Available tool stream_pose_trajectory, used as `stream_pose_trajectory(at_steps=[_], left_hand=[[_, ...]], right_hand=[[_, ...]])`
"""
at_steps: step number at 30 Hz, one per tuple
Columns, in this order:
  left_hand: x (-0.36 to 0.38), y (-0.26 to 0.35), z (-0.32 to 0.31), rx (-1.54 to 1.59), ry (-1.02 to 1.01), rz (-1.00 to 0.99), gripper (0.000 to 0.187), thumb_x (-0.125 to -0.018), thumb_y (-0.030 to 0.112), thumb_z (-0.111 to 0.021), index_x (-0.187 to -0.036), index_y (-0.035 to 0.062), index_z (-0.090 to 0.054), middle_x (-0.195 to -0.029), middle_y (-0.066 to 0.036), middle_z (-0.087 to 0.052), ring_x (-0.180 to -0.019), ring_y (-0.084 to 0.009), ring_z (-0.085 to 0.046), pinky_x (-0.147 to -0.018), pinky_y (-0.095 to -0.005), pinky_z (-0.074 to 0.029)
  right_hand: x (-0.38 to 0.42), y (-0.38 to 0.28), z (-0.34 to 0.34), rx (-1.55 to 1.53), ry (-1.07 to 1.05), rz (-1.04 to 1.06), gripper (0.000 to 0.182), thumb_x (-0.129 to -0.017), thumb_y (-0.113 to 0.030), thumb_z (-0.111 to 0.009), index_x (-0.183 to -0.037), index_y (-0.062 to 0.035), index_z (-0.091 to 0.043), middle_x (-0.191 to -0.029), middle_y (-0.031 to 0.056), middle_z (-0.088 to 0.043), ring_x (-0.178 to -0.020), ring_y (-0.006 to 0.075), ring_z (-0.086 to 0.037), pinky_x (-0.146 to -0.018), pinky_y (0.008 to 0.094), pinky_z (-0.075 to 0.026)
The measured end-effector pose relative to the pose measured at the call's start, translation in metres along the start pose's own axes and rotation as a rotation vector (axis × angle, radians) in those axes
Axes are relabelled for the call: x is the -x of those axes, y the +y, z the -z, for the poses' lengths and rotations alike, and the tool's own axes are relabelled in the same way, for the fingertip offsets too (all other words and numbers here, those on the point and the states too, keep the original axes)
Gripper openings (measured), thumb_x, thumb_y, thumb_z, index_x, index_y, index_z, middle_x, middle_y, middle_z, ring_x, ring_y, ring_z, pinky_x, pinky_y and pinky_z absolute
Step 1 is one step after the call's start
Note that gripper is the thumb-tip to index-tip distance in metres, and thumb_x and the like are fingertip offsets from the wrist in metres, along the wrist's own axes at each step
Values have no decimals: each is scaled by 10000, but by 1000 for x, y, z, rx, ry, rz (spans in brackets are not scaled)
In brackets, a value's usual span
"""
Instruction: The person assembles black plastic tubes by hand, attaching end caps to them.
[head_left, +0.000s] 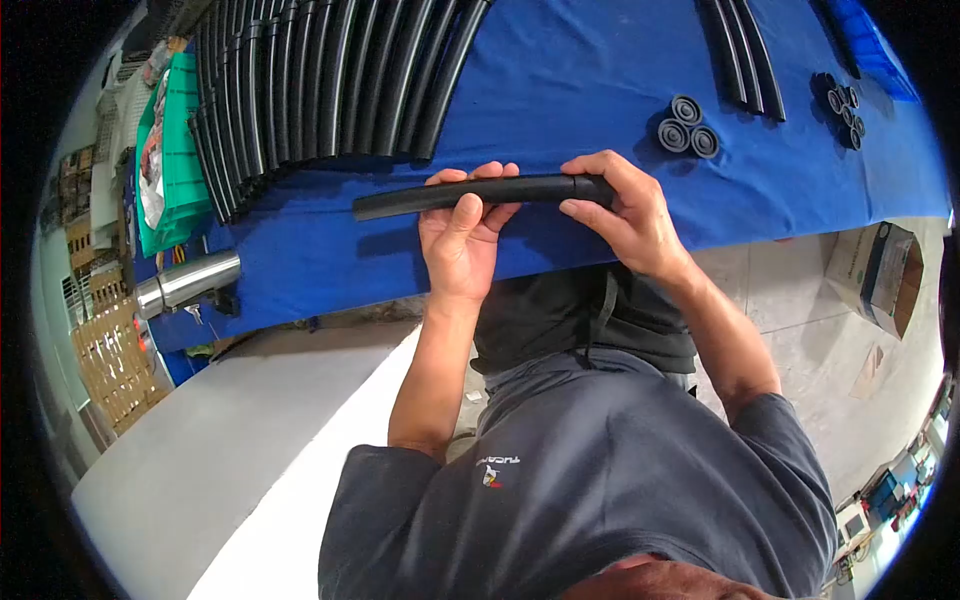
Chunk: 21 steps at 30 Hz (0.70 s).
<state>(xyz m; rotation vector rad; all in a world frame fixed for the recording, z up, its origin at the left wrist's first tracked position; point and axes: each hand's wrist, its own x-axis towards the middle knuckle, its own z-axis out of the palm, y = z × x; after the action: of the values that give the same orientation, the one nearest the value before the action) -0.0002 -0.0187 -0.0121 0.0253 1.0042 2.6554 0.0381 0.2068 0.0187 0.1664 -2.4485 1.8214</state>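
Black rubber hose (480,192), held level just above the near edge of the blue table (580,80): our left hand (462,232) grips its middle, our right hand (622,210) clasps its end. Beyond lie a row of curved hoses (320,80) and three round caps (686,128); a steel cylinder (190,282) sits at the left.
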Motion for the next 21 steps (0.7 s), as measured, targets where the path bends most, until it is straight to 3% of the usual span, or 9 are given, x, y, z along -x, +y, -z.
stream_pose_trajectory(at_steps=[7,10,16,21], left_hand=[[3,-1,-8,-16,69,-15,283,-959,56,-695,-1216,85,-583,-1233,-218,-678,-1218,-391,-647,-962,-499,-623],[0,-1,-6,2,59,-4,271,-968,68,-688,-1217,79,-582,-1242,-225,-673,-1220,-394,-646,-950,-493,-630],[-1,1,-3,0,32,35,280,-975,96,-690,-1232,74,-580,-1268,-236,-662,-1238,-394,-635,-967,-505,-619],[-1,2,-8,12,45,22,287,-974,74,-683,-1242,82,-580,-1274,-234,-663,-1255,-398,-624,-1012,-511,-590]], right_hand=[[-1,0,-3,98,45,109,344,-870,-119,-788,-1156,19,-656,-1052,168,-675,-875,308,-662,-731,372,-516],[-5,-1,2,77,6,97,350,-863,-113,-797,-1158,13,-657,-1001,150,-675,-868,265,-669,-731,359,-514],[-4,-10,8,-159,-106,-216,363,-842,-88,-808,-1160,5,-661,-893,98,-659,-851,176,-660,-744,321,-508],[-4,4,-3,22,31,85,372,-838,-89,-813,-1167,-1,-665,-908,88,-669,-848,187,-662,-758,311,-513]])
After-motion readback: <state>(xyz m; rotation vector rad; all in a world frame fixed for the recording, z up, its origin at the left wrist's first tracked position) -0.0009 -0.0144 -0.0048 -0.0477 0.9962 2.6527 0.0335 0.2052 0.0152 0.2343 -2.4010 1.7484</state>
